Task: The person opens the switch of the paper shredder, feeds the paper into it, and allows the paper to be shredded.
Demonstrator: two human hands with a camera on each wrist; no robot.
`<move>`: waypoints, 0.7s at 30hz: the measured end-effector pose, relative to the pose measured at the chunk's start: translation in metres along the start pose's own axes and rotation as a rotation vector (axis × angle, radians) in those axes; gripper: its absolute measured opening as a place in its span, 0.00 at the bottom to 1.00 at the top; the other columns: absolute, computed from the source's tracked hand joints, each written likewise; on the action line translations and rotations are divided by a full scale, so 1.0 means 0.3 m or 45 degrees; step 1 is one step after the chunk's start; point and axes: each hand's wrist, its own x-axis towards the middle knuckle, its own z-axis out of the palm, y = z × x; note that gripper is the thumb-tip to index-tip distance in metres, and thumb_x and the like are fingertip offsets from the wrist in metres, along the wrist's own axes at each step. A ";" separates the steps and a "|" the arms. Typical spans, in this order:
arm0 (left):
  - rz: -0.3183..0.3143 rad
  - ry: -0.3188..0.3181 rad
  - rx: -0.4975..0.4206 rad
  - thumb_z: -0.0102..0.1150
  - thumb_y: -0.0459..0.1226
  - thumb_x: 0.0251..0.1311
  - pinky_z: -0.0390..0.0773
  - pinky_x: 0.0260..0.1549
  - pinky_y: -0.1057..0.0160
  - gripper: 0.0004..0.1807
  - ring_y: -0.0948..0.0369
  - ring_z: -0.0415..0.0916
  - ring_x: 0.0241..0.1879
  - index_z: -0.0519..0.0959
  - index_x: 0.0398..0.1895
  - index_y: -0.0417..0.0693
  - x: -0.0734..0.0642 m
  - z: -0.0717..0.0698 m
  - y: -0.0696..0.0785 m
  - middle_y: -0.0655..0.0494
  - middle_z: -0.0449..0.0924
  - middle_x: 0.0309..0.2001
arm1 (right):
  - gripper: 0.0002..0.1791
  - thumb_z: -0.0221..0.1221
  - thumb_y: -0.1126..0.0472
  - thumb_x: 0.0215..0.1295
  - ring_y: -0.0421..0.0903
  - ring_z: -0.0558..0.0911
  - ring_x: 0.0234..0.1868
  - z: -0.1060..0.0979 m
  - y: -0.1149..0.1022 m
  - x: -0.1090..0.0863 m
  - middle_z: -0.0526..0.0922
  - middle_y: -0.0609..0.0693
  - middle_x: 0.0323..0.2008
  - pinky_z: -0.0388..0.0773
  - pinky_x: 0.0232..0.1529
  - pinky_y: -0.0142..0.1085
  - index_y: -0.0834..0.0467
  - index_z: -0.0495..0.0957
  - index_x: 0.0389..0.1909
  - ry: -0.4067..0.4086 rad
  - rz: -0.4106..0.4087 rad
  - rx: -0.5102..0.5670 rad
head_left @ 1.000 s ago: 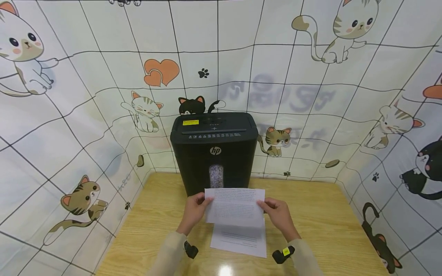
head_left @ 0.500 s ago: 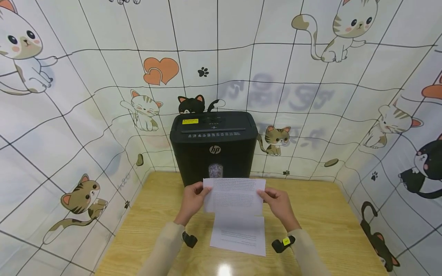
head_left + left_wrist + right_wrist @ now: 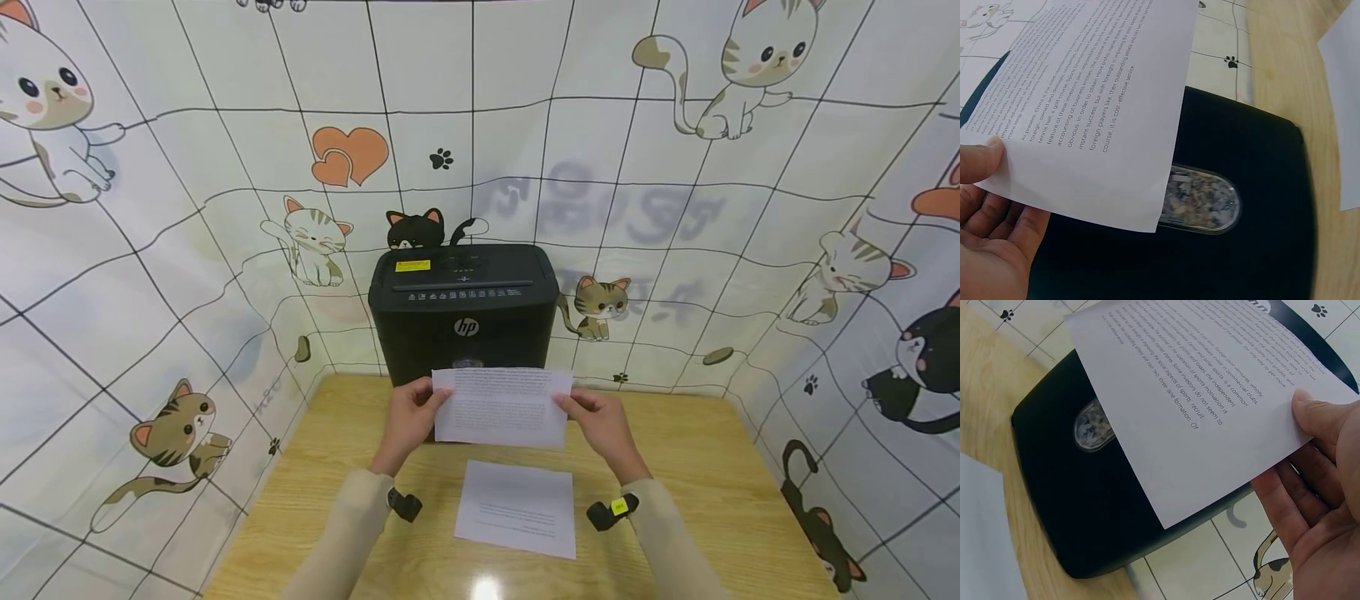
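A printed sheet of paper (image 3: 501, 408) is held up by both hands in front of a black HP paper shredder (image 3: 465, 312). My left hand (image 3: 410, 417) pinches its left edge, thumb on the printed face, fingers behind. At the right edge my right hand (image 3: 600, 422) pinches it the same way. In the left wrist view the sheet (image 3: 1104, 112) partly covers the shredder's window (image 3: 1204, 200), which shows shredded bits. The right wrist view shows the thumb (image 3: 1322, 415) on the sheet's edge. A second printed sheet (image 3: 516, 508) lies flat on the table below the hands.
The shredder stands at the back of the wooden table (image 3: 675, 483), its feed slot (image 3: 465, 286) on top. Behind and on both sides hang white cloth walls (image 3: 480, 75) with cat drawings. A wrist camera (image 3: 611, 510) sits on each wrist.
Both hands have raised the held sheet and moved it forward toward the shredder. It no longer overlaps the second sheet, which stays on the table; the shredder's window is now mostly covered.
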 end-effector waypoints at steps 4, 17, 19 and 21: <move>0.004 0.005 0.026 0.70 0.37 0.64 0.79 0.24 0.65 0.06 0.60 0.80 0.26 0.89 0.39 0.42 0.018 -0.013 0.025 0.46 0.89 0.35 | 0.19 0.68 0.46 0.67 0.43 0.87 0.40 -0.005 -0.026 0.012 0.90 0.54 0.44 0.84 0.43 0.34 0.56 0.88 0.48 0.017 -0.034 -0.041; 0.097 0.014 0.026 0.69 0.35 0.64 0.78 0.24 0.68 0.06 0.61 0.79 0.26 0.88 0.38 0.40 0.071 -0.045 0.118 0.44 0.88 0.34 | 0.17 0.68 0.49 0.67 0.41 0.86 0.37 -0.033 -0.105 0.060 0.91 0.55 0.39 0.83 0.41 0.31 0.59 0.89 0.43 0.023 -0.219 0.006; 0.106 0.021 0.038 0.70 0.35 0.64 0.77 0.24 0.68 0.05 0.61 0.79 0.26 0.88 0.38 0.40 0.078 -0.050 0.133 0.44 0.88 0.34 | 0.17 0.68 0.49 0.67 0.40 0.86 0.36 -0.037 -0.120 0.067 0.91 0.54 0.39 0.83 0.40 0.30 0.59 0.89 0.43 0.025 -0.219 0.004; 0.121 0.025 0.046 0.70 0.35 0.63 0.76 0.24 0.69 0.06 0.61 0.78 0.26 0.88 0.38 0.40 0.086 -0.055 0.150 0.44 0.88 0.34 | 0.17 0.68 0.49 0.67 0.40 0.85 0.36 -0.041 -0.136 0.074 0.90 0.54 0.39 0.83 0.40 0.30 0.60 0.89 0.43 0.026 -0.233 0.002</move>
